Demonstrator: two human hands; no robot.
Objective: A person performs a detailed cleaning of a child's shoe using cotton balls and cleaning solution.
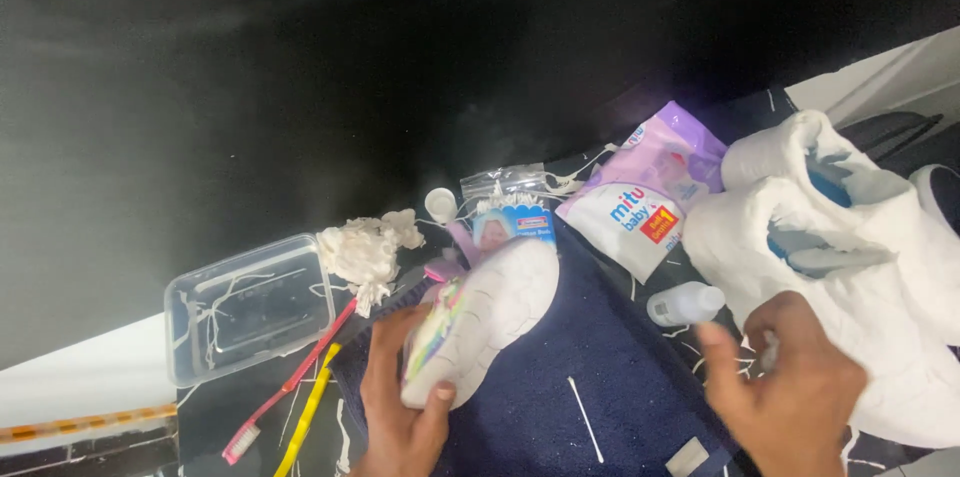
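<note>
- Fingers first: the left hand [400,407] is wrapping thumb and fingers around a small white shoe [485,322], holding it sole-up over a navy towel [600,377].
- Meanwhile the right hand [790,387] is hovering with fingers loosely curled beside a white cloth bundle [850,237]; whether it is pinching anything is unclear.
- Outward, a cotton swab [585,419], small bottle [685,303], wipes pack [645,197], two toothbrushes [290,392] and clear plastic box [250,307] are lying unused.
- Cleaning appears unfinished.

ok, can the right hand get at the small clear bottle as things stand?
Probably yes. The right hand hovers just beside the small clear bottle on the dark blue cloth, with nothing between them; whether the hand already grips something is unclear.
</note>
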